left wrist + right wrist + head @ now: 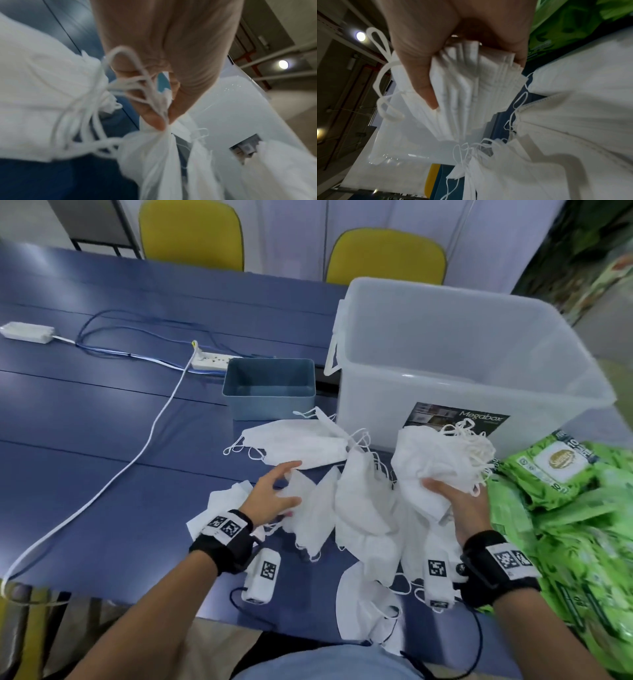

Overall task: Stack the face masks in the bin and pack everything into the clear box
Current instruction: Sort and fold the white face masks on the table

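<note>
The left hand [164, 44] is pinching a white face mask [164, 159] between thumb and fingers [150, 115], its ear loops [132, 83] trailing over them. The mask is hanging down, blurred. Another white mask [42, 101] is filling the left side over the blue bench [56, 178]. The clear box [240, 108] is standing to the right.

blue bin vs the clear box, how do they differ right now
The blue bin is small, low and opaque; the clear box is much larger, taller and translucent. The clear box carries a Megabox label on its near wall and a white handle on its left side, while the blue bin shows neither. The blue bin stands left of the clear box. Both are open-topped, upright on the blue table, and hold no face masks yet.
</note>
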`<state>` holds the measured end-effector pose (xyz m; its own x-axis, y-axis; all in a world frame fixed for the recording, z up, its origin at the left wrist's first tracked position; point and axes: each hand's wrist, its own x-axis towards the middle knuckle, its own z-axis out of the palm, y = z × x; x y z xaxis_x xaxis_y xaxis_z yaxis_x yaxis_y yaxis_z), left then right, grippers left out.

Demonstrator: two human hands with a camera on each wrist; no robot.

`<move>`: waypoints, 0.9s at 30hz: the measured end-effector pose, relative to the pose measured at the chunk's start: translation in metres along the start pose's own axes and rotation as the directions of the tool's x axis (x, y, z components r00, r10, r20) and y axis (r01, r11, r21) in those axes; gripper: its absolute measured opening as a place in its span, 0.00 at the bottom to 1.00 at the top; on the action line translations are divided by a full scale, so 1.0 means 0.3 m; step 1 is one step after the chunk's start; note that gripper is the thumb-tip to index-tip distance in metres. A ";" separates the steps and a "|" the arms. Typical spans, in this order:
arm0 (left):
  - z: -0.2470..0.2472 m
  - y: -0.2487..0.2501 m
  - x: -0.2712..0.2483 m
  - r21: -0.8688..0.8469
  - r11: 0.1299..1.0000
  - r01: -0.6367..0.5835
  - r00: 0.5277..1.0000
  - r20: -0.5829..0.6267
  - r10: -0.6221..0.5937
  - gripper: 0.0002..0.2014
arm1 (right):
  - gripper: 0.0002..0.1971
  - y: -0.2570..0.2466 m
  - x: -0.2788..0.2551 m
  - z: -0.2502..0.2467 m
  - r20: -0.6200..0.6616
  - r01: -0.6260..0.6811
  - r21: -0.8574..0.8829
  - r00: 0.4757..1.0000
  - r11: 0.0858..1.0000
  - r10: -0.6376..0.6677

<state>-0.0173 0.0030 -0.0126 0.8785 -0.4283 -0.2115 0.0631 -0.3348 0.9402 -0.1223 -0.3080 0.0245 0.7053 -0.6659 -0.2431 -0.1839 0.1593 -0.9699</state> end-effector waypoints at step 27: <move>0.198 -0.050 0.207 0.852 0.511 -0.115 0.972 0.202 -0.119 0.52 | 0.40 -0.090 0.026 -0.030 0.061 0.107 -0.055 0.993 0.993 -0.103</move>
<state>0.0082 -0.0686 -0.0556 0.7507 -0.5464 -0.3715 -0.4720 -0.8369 0.2772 -0.1181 -0.3241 0.0488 0.7612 -0.6328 -0.1419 -0.1448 0.0475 -0.9883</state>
